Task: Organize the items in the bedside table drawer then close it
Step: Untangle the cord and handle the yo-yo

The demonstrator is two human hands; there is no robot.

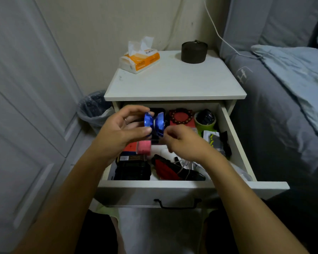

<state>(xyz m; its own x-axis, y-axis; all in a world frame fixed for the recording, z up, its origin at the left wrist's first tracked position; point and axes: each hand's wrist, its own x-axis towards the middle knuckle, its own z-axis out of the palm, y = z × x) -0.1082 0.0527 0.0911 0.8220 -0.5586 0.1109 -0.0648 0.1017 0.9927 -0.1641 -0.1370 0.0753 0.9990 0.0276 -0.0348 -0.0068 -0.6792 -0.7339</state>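
Ring on left hand (117,132), bare forearms

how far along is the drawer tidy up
Early to midway. The drawer is pulled open, with the bead bracelet at the back. In hand: the left hand holds a blue yo-yo, the right hand pinching beside it. Left: the cable and red pouch in front lie jumbled, and closing.

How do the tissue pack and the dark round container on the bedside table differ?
The tissue pack is white and orange, boxy and soft, with a tissue sticking out; the dark round container is brown-black, cylindrical and closed. The pack sits left, the container right. Both stand on the tabletop near the wall.
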